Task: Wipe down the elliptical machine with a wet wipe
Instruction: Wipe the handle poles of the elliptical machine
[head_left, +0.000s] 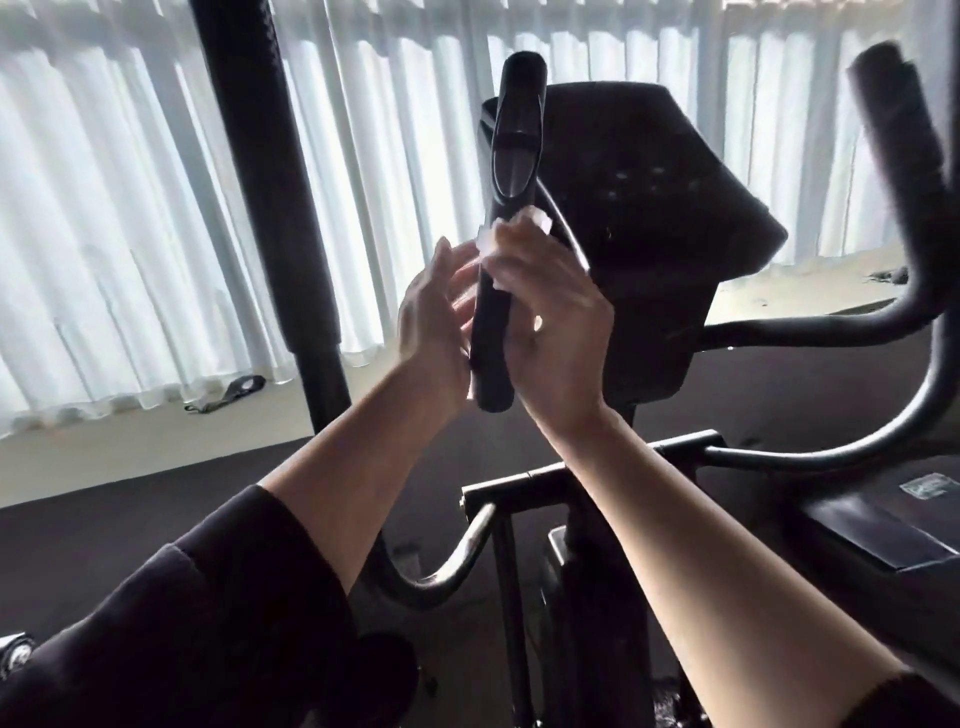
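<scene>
Elliptical machine (644, 218) parts fill the middle and right of the view: a dark upright handle grip (506, 234) stands in front of the black console (649, 208), and curved dark bars (883, 405) sweep round on the right. A white wet wipe (511, 236) lies against the upper part of the handle grip, bunched under the fingertips of the right hand (558, 322), whose fingers are curled over it and press it to the grip from the right side. The left hand (436, 317) is at the grip's left side, its fingers spread and fairly straight; motion blur hides whether they touch the grip. Both forearms reach up from the bottom of the view, with dark sleeves (197, 623) pushed back from the wrists. Below the hands a short horizontal bar (571, 473) and a lower curved handlebar (441, 566) join the machine's central post, and a flat dark pedal plate (878, 530) with a small label sits at the lower right. A thick black pole (270, 197) rises at the left. Behind everything, pale sheer curtains (130, 234) hang in folds across the whole back wall, bright with daylight. A dark mat (104, 525) covers the floor under the machine, and a strip of light floor (156, 436) runs along the foot of the curtains, where a small black strap (228, 395) lies.
</scene>
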